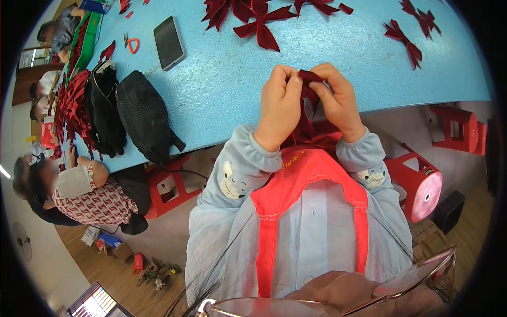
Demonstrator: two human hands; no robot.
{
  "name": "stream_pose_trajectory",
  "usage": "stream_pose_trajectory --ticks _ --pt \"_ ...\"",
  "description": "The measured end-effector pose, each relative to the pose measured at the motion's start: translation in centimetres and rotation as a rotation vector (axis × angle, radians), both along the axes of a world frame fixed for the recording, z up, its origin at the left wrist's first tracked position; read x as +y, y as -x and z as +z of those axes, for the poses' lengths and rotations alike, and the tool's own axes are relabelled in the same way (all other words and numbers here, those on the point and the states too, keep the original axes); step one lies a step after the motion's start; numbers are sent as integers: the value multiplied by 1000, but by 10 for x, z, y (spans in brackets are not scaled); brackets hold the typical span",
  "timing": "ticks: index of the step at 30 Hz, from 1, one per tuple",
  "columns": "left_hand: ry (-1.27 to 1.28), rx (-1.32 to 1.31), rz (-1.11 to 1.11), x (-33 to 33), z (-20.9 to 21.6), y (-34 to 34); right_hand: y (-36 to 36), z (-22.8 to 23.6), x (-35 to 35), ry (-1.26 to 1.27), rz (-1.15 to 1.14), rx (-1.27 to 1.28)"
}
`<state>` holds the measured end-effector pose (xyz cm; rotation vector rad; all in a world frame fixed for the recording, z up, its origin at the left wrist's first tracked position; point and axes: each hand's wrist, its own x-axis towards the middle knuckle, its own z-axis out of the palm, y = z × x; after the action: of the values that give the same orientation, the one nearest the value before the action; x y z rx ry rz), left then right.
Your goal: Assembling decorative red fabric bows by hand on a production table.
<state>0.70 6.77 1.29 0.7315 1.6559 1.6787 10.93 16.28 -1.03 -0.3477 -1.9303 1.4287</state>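
- Head view: the left hand (280,103) and the right hand (338,98) are meeting just above the near edge of the blue table (317,63), both pinching a strip of dark red ribbon (308,95) between thumbs and fingertips.
- The left hand is closing narrowly on the ribbon's upper fold, and the right hand is gripping the same fold from the other side, so the fingers are almost touching.
- The ribbon is hanging down between the wrists toward the red apron (309,174), its loose tail draping slack.
- It is looking light, soft and limp, probably a velvety fabric that is creasing easily and holding little shape by itself; taking it close to the fold, with fingertips rather than the whole hand, is looking like the surest hold.
- Its colour is a deep wine red, matte, with angled cut ends.
- Finished red bows (259,21) are lying farther out on the table, well apart from the hands.
- A dark phone (169,42) and small orange-handled scissors (131,44) are lying to the left, beside black bags (142,113).
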Motion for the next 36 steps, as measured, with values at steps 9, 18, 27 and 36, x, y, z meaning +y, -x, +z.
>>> stream_pose_trajectory --ticks 9,18,27,36 --pt "-16 142 -100 1 3 -3 -4 -4 -3 606 -41 60" --pt "-44 -124 -228 -1 -4 8 5 1 -19 889 -132 273" --pt "26 258 -153 -3 10 2 0 -3 -21 500 -112 87" --pt "-67 265 -176 -4 -6 1 4 -13 -25 831 -71 256"
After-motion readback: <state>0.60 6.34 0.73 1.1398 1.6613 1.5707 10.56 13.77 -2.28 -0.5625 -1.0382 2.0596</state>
